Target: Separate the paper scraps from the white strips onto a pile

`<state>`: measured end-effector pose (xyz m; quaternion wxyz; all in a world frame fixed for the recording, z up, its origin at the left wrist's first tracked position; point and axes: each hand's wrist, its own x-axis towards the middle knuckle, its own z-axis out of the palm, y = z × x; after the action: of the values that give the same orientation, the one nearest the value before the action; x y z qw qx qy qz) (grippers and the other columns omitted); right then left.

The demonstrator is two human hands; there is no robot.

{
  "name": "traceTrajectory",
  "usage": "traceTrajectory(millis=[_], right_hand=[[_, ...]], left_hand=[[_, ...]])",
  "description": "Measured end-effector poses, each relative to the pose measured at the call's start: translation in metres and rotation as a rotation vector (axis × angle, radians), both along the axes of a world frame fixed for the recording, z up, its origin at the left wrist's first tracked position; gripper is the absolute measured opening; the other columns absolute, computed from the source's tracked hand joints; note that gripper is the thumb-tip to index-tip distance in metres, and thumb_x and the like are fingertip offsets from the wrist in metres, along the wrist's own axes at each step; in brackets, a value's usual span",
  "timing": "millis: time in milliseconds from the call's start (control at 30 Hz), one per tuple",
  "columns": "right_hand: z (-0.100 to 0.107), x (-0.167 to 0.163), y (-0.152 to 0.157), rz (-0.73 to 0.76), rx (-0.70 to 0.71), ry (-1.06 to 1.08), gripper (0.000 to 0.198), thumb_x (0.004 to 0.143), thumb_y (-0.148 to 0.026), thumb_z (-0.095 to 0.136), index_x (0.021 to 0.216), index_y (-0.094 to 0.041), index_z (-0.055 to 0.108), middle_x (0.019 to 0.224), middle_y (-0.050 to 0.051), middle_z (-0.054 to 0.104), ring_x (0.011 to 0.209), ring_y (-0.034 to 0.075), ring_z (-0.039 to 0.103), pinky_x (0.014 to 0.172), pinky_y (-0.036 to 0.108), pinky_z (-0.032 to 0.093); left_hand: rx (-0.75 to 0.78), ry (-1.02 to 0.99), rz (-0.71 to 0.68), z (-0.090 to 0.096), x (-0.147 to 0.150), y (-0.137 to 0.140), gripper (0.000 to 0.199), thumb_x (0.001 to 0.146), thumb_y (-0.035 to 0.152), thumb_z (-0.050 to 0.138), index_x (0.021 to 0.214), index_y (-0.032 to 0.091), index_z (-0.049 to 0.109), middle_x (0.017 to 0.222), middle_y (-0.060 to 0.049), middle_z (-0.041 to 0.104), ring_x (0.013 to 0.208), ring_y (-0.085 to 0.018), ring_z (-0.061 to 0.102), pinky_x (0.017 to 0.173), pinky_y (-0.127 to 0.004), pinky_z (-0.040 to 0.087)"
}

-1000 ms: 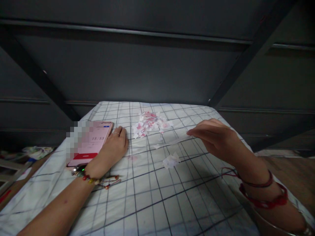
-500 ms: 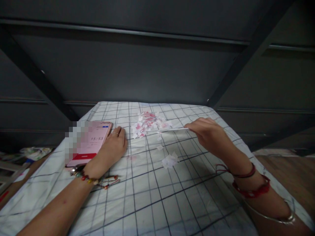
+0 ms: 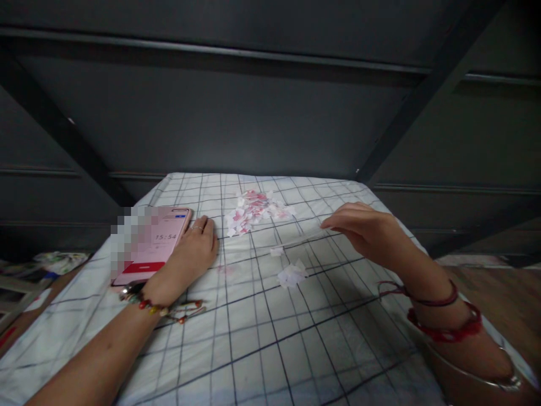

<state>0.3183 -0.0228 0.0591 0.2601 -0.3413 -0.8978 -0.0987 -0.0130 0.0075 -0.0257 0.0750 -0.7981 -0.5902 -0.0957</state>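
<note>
White cloth (image 3: 253, 349) with dark grid lines covers the tabletop, and out over it comes the right hand (image 3: 366, 231), thumb and fingertips pinching one end of a thin white stick (image 3: 304, 238)! That stick slants down and leftward, blurred along its length, its far end right at a single paper scrap (image 3: 277, 251); whether it's touching, I can't tell. Just nearer the camera sits a small heap of white scraps (image 3: 291, 274), and beyond, toward the dark wall panel (image 3: 232, 124), the big one: a spread pile of pink-and-white paper scraps (image 3: 256, 210). Over to the left hand (image 3: 190, 256), palm down, fingers loosely together and holding nothing, a ring (image 3: 196, 227) on one finger. It lies alongside the pink-edged phone (image 3: 164, 248), overlapping its edge in this view, the screen reading 15:54 above a red bar (image 3: 144, 267). Beaded bracelet (image 3: 154, 309) on the left wrist; red braided bracelet (image 3: 448, 334) and silver bangle (image 3: 473, 370) on the right arm. Between left hand and small heap, a faint pink patch (image 3: 225, 269) shows on the cloth.
</note>
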Motion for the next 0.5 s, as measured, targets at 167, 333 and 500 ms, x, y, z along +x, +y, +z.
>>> traceTrajectory(millis=[167, 333, 500], right_hand=[[0.007, 0.008, -0.005, 0.032, -0.033, 0.051, 0.027, 0.083, -0.003, 0.044, 0.084, -0.021, 0.064, 0.074, 0.0, 0.068, 0.072, 0.014, 0.063, 0.069, 0.029, 0.05], [0.007, 0.009, -0.004, 0.023, -0.018, 0.045, 0.028, 0.083, -0.003, 0.043, 0.085, -0.022, 0.064, 0.075, 0.0, 0.069, 0.073, 0.014, 0.064, 0.07, 0.03, 0.05], [0.011, 0.013, -0.008, 0.063, -0.097, 0.04, 0.022, 0.085, -0.008, 0.047, 0.084, -0.022, 0.063, 0.073, 0.0, 0.067, 0.072, 0.014, 0.063, 0.067, 0.028, 0.05]], left_hand=[[0.021, 0.036, -0.011, -0.002, -0.001, 0.001, 0.044, 0.09, 0.019, 0.025, 0.121, -0.003, 0.047, 0.126, -0.027, 0.05, 0.124, -0.032, 0.046, 0.106, -0.051, 0.035], [0.048, 0.002, -0.028, -0.004, -0.002, 0.001, 0.042, 0.09, 0.02, 0.026, 0.119, 0.0, 0.048, 0.126, -0.027, 0.05, 0.123, -0.032, 0.046, 0.102, -0.053, 0.038], [0.012, -0.011, -0.017, -0.003, -0.001, 0.001, 0.043, 0.089, 0.02, 0.026, 0.121, -0.001, 0.047, 0.127, -0.028, 0.049, 0.125, -0.032, 0.045, 0.105, -0.054, 0.034]])
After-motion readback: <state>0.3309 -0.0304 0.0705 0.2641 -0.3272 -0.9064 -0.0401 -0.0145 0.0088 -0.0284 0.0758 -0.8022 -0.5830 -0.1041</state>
